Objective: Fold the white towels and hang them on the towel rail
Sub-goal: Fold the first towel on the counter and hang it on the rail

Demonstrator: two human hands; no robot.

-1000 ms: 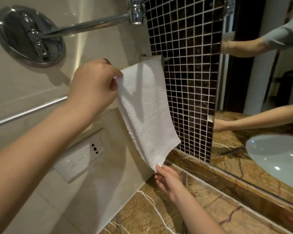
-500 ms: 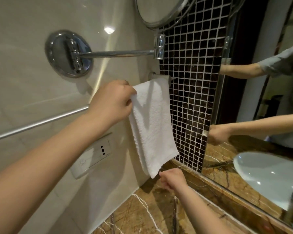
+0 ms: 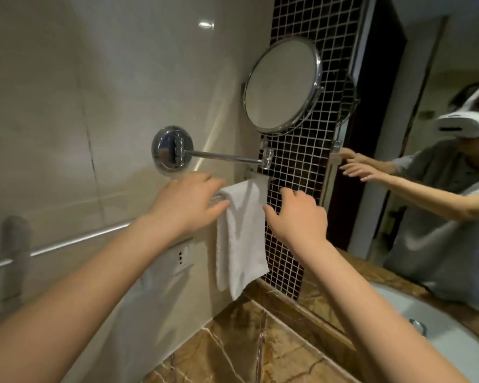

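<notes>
A folded white towel (image 3: 241, 244) hangs over the right end of the chrome towel rail (image 3: 67, 246), close to the rail's end bracket (image 3: 250, 173). My left hand (image 3: 188, 203) is at the towel's upper left edge, fingers straight, thumb just at the cloth. My right hand (image 3: 299, 214) hovers at the towel's upper right edge with fingers relaxed, holding nothing. The big wall mirror shows both hands with spread fingers. The towel's lower corner hangs free above the counter.
A round swivel mirror (image 3: 282, 85) on a chrome arm (image 3: 221, 156) juts out just above the rail. A wall socket (image 3: 181, 257) sits below the rail. A brown marble counter (image 3: 233, 341), a white basin (image 3: 454, 335) and a dark mosaic strip (image 3: 296, 230) lie right.
My right hand let go of the towel's lower corner and rose to rail height. My left hand released its pinch on the top edge and opened. The view tilted upward.
</notes>
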